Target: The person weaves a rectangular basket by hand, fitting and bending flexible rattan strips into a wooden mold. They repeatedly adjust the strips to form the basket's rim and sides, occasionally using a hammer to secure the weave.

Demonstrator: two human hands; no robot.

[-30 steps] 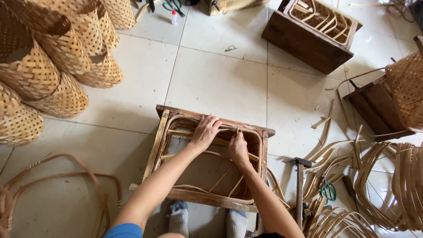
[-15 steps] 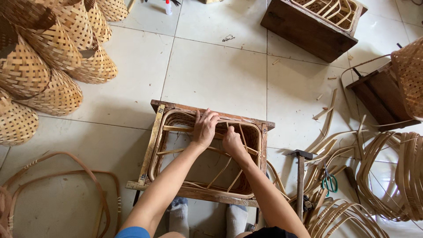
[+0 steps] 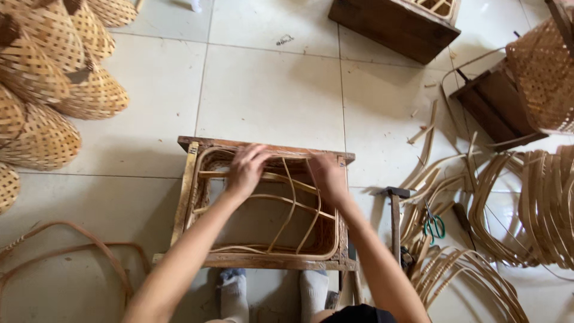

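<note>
The left hand (image 3: 246,169) is lying palm down over the far inner edge of a wooden frame (image 3: 186,194) sitting on the tiled floor (image 3: 269,96), its fingers curling over the bamboo strips (image 3: 287,206) bent inside; they appear to be pressing on a strip, though the palm is hiding the fingertips, so a firm grasp is hard to confirm. The right hand (image 3: 327,174) is resting at the frame's far right corner, fingers folding down onto the rim strip, and its grip is likewise being concealed by the back of the hand.

The frame is sitting directly in front of the person's socked feet (image 3: 272,293), which are poking out beneath its near rail. Its long axis is running left to right across the view, with the open face pointing upward. Curved strips are lining its inner walls and crossing its middle.

A hammer (image 3: 395,218) is lying just right of the frame, handle pointing toward the person, with green-handled scissors (image 3: 434,226) beside it among loose bent strips (image 3: 478,275). Woven baskets (image 3: 54,78) are piling up at the upper left, partly cut off by the picture edge. A second dark wooden box (image 3: 394,27) is being cropped at the top, and another woven basket (image 3: 547,72) at the right edge.
</note>
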